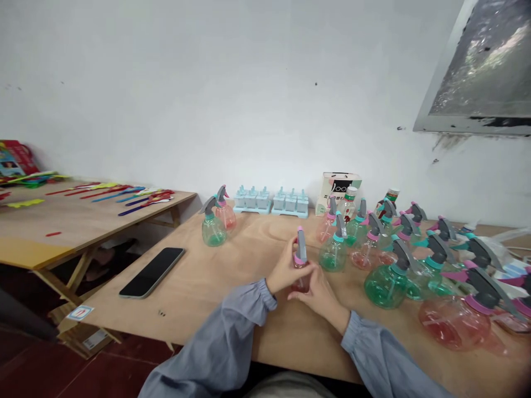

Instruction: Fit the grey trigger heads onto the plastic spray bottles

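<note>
A spray bottle with a grey and pink trigger head [301, 247] stands upright between my hands at the middle of the table's near part. My left hand [285, 266] is closed around its neck and side. My right hand [322, 291] curves round the bottle's body from the right, fingers and thumb on it. Most of the reddish body is hidden by my fingers. Just right of my hands stands a green spray bottle [333, 253], and a pink spray bottle [365, 250] is a little farther right.
Several more pink and green spray bottles crowd the right side, including a large pink one [456, 323]. Two spray bottles, one green [214, 229], stand at the back left. Pale blue ice-pop moulds [252, 202] and a carton [327, 193] line the wall. A phone [152, 272] lies left.
</note>
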A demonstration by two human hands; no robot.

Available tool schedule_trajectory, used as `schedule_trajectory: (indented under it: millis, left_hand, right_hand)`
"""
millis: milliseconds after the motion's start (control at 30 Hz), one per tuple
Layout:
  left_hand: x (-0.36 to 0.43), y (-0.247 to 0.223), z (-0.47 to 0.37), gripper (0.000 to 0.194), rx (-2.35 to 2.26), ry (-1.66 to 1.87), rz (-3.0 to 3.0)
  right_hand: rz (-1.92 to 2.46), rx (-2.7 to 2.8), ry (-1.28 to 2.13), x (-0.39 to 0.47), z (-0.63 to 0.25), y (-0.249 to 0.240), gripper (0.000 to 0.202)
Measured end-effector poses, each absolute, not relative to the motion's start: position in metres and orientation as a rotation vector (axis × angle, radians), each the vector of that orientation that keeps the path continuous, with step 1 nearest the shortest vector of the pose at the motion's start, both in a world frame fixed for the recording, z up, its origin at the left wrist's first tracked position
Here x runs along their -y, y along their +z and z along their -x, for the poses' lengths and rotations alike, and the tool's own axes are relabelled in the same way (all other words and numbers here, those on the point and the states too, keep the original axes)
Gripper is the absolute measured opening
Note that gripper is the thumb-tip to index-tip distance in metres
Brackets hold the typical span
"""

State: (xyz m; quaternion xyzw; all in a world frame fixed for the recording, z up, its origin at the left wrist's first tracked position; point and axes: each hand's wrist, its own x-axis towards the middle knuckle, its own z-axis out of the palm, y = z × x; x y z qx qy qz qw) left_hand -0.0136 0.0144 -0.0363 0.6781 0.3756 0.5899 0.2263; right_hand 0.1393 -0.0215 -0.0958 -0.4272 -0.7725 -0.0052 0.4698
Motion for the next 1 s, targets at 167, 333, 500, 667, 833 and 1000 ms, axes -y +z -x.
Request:
schedule_trajectory:
  millis: [167,333,500,667,833,1000]
  left_hand:
    - [-0.029,-0.023,0.036,0.053,-0.693,1.471,-1.457]
    - [-0.027,-0.02,0.055,0.042,-0.623,1.535,-1.166]
    - [-0.021,-0.023,0.052,0.034,-0.535,1.41,-1.285]
    - [-0.019,-0.02,0.052,0.027,-0.537,1.366,-1.411]
    - [-0.017,-0.017,0.052,0.032,-0.454,1.18,-1.499]
    - [-0.017,-0.018,0.052,0.022,-0.536,1.348,-1.365]
  right_hand:
    - [0.973,1.693,-0.146,0.019,-0.171,-0.073,0.058]
    - [1.014,1.382,-0.22,0.011,-0.21,-0.065,0.034]
    - [1.057,1.266,-0.273,-0.005,-0.22,-0.065,0.033]
    - [1.122,1.263,-0.262,-0.013,-0.219,-0.069,0.049]
    - [1.138,1.253,-0.097,-0.025,-0.219,-0.082,0.063]
    - [1.137,1.262,0.024,-0.034,-0.221,-0.091,0.07]
